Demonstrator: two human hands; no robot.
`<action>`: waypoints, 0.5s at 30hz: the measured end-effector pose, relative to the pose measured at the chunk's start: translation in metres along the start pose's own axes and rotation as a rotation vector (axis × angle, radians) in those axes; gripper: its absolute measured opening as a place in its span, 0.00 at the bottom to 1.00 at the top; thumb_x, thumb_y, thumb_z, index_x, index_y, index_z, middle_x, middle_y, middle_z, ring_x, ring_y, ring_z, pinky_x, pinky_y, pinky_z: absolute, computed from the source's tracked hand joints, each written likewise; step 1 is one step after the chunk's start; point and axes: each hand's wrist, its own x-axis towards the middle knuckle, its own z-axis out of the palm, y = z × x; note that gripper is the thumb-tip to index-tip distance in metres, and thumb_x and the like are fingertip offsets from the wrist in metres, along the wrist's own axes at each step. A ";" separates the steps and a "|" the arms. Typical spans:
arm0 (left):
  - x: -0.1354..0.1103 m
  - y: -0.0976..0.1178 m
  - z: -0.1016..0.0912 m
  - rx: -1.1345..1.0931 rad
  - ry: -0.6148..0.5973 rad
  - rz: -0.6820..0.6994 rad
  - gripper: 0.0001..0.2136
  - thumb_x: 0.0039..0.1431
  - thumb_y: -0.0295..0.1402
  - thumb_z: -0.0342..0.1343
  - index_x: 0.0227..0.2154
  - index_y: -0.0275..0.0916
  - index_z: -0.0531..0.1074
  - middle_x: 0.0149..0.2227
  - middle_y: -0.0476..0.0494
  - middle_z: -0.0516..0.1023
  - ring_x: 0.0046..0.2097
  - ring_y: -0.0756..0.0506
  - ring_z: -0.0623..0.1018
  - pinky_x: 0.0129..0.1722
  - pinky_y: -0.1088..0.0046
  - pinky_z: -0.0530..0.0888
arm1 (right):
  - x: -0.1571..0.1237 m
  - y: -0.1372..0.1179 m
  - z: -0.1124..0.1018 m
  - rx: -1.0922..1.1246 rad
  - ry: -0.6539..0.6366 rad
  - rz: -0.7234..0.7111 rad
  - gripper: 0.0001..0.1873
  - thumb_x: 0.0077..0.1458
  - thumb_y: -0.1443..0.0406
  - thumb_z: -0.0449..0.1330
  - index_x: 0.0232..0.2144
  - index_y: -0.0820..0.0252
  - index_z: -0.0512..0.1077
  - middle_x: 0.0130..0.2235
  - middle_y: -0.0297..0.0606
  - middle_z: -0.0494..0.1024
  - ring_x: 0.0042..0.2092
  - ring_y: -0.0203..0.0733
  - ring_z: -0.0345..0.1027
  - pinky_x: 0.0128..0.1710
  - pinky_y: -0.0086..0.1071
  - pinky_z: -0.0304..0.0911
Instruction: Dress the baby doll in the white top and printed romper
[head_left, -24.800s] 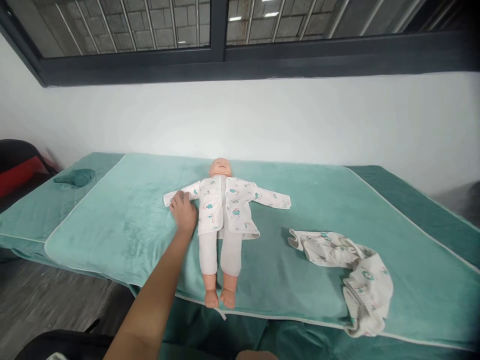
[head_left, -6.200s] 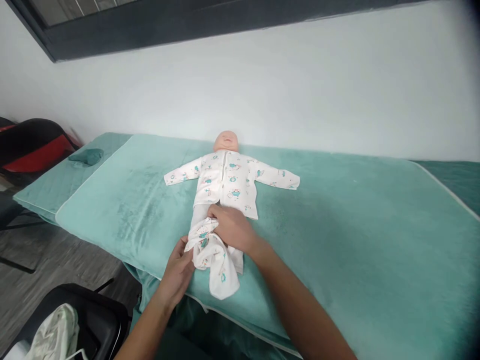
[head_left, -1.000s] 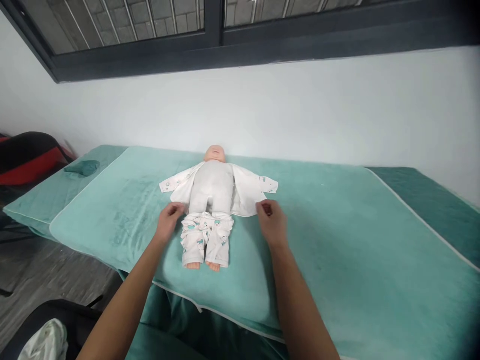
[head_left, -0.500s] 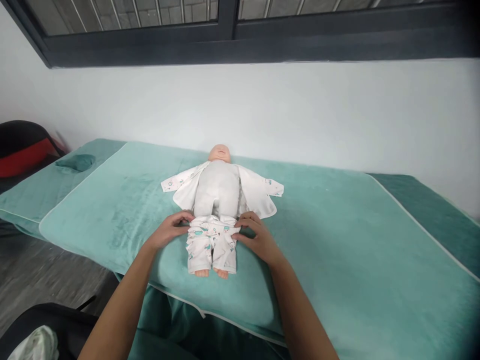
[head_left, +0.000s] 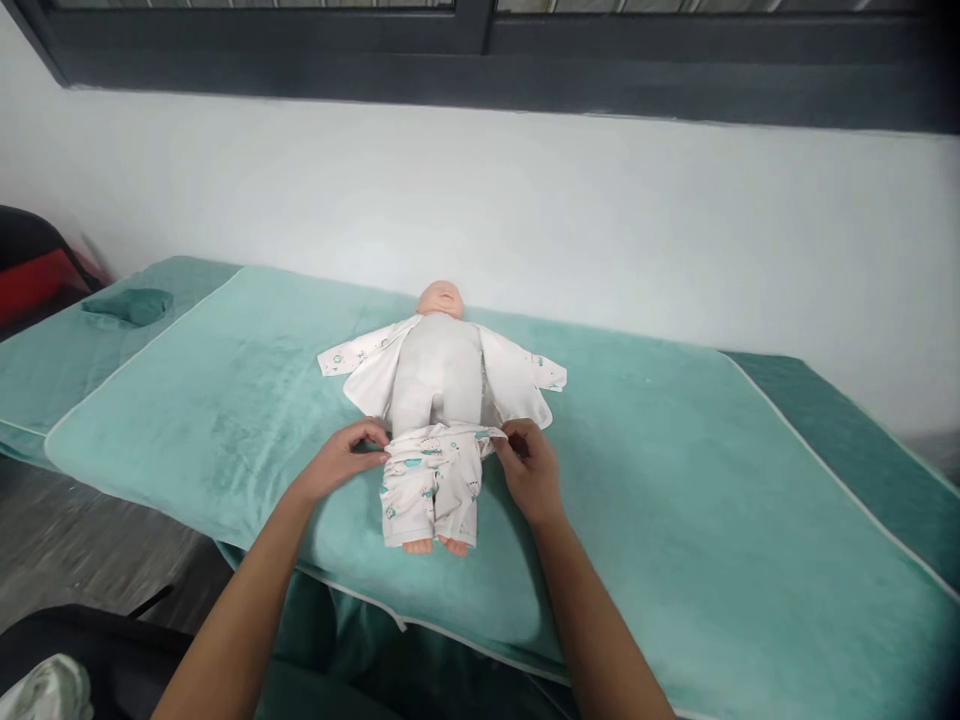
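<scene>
The right hand [head_left: 534,468] pinches the waistband of the pants [head_left: 431,485] between thumb and fingers, and the cloth there is drawn out sideways into a small peak toward that hand. The left hand [head_left: 346,458] is at the opposite end of the waistband, its fingers loosely curved and its thumb and fingertips touching the edge; whether they have cloth between them cannot be told. The pants lie between the two hands, around the doll's legs, with the waistband at about thigh height and the fabric bunched in folds below it.

The doll [head_left: 437,365] lies on its back, its head pointing away from both hands and its toes showing past the cuffs, nearer the person than either hand. Just beyond the hands, the jacket [head_left: 516,385] is spread open under the doll's pale body, one flap ending near the right hand's fingers and the other near the left hand's. Its sleeves reach outward past the flaps.

Under both hands is the bed [head_left: 712,550], running well out to either side. Nearer the person than the left hand, and farther out, a crumpled cloth [head_left: 51,690] rests on a black chair [head_left: 131,655].
</scene>
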 end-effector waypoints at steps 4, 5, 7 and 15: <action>0.002 0.003 0.001 0.053 -0.011 -0.031 0.08 0.58 0.38 0.64 0.36 0.40 0.74 0.39 0.47 0.74 0.42 0.45 0.72 0.45 0.70 0.67 | 0.000 0.003 0.002 -0.069 -0.066 0.000 0.06 0.64 0.60 0.58 0.40 0.55 0.71 0.34 0.35 0.75 0.35 0.41 0.69 0.37 0.36 0.66; 0.002 0.003 0.002 0.054 0.002 -0.025 0.08 0.58 0.38 0.64 0.35 0.40 0.74 0.39 0.47 0.74 0.43 0.45 0.72 0.45 0.70 0.67 | 0.000 0.003 0.002 -0.088 -0.077 -0.047 0.06 0.64 0.61 0.57 0.40 0.55 0.71 0.36 0.36 0.76 0.37 0.42 0.70 0.39 0.36 0.67; 0.002 0.001 0.004 0.037 0.036 -0.012 0.09 0.57 0.38 0.64 0.35 0.39 0.74 0.38 0.47 0.74 0.43 0.45 0.72 0.45 0.70 0.67 | 0.000 0.001 0.002 -0.121 -0.079 -0.150 0.06 0.65 0.62 0.56 0.41 0.55 0.72 0.39 0.39 0.76 0.41 0.43 0.71 0.42 0.38 0.68; -0.001 -0.003 0.007 -0.023 0.072 0.010 0.11 0.57 0.40 0.65 0.35 0.39 0.74 0.38 0.46 0.75 0.42 0.45 0.73 0.45 0.70 0.68 | -0.003 -0.006 -0.001 -0.092 -0.165 -0.227 0.10 0.66 0.62 0.56 0.45 0.53 0.76 0.44 0.41 0.77 0.46 0.45 0.72 0.47 0.41 0.69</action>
